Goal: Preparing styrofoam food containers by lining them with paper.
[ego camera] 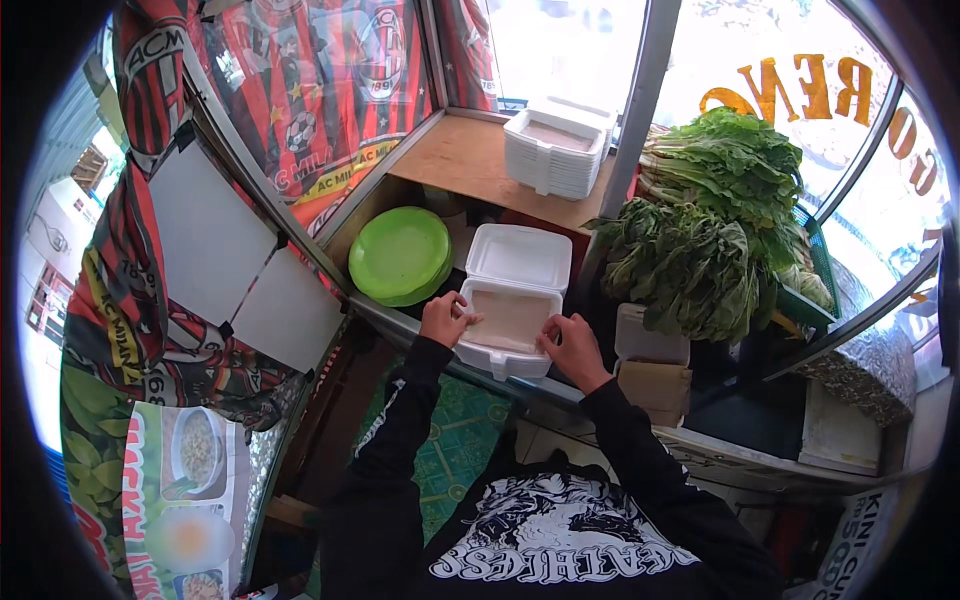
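A white foam takeaway box (517, 257) lies with its lid folded back, on top of what looks like a short stack of such boxes. In its base is a sheet of brownish food paper (511, 319). My left hand (448, 319) is at the base's left side, thumb and fingers pinching the paper's left edge. On the other side my right hand (568, 343) holds the paper's right edge near the front corner. Both hands sit at the rim of the box.
Left of the box stands a stack of green plates (400, 251). Behind, a wooden shelf (442, 154) carries stacked foam boxes (555, 146). Leafy greens (705, 225) fill a green crate (821, 262) at the right. A small lidded container (652, 334) and brown cardboard (654, 391) lie nearer.
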A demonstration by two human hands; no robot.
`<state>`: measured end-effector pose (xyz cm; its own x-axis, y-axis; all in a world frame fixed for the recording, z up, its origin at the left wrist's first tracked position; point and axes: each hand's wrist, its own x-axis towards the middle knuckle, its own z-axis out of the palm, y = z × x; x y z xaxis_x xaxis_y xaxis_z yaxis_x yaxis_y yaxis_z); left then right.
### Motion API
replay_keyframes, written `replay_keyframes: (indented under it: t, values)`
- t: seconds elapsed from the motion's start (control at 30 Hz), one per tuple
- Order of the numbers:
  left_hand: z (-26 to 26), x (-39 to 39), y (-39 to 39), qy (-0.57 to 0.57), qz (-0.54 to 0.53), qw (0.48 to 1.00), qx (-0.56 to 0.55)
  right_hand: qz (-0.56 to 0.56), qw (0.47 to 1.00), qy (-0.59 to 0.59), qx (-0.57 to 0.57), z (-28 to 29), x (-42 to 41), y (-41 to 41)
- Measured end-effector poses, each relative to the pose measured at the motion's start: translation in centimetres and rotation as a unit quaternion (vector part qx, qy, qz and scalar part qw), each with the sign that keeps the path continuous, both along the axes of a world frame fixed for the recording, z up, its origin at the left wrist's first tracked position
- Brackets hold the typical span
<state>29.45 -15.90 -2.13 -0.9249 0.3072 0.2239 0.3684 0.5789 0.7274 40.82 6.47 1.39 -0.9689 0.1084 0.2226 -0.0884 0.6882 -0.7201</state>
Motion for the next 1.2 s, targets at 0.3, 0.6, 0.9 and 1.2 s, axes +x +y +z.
replay_keyframes:
  t: [0.3,0.6,0.9,1.2]
  values:
    - [2.7,1.6,-1.5,0.075,-0.016,0.993,-0.091,0.004,0.999,0.054,0.001,1.0,-0.7,1.2]
    - [2.1,1.4,-2.1,-0.062,-0.096,0.976,-0.184,0.079,0.991,-0.027,0.1,1.0,-0.4,-0.5]
    - [-0.4,-0.2,-1.1,-0.054,-0.129,0.975,-0.174,0.065,0.989,-0.065,0.113,-0.3,-1.2,-1.0]
    - [-1.6,0.0,-0.3,-0.059,-0.105,0.979,-0.161,0.034,0.966,-0.061,0.248,-2.1,-2.1,-1.5]
